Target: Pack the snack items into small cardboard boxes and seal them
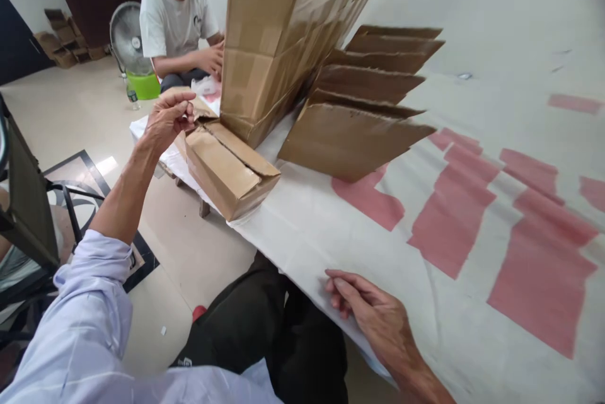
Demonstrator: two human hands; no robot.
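My left hand hovers at the far left end of a closed cardboard box, its fingers loosely bent and nothing visible in them. Whether it touches the box or the carton behind cannot be made out. The box lies on the white tablecloth at the table edge, its top flaps meeting along a seam. My right hand rests low over the cloth near the front edge, empty, with the index finger stretched out and the other fingers curled. Several open cardboard flaps stand up to the right of the box.
A tall stack of taped cartons rises behind the box. Red printed patches mark the cloth. Across the table sits a person in a white shirt, beside a fan. A dark chair stands at left; more cartons lie behind.
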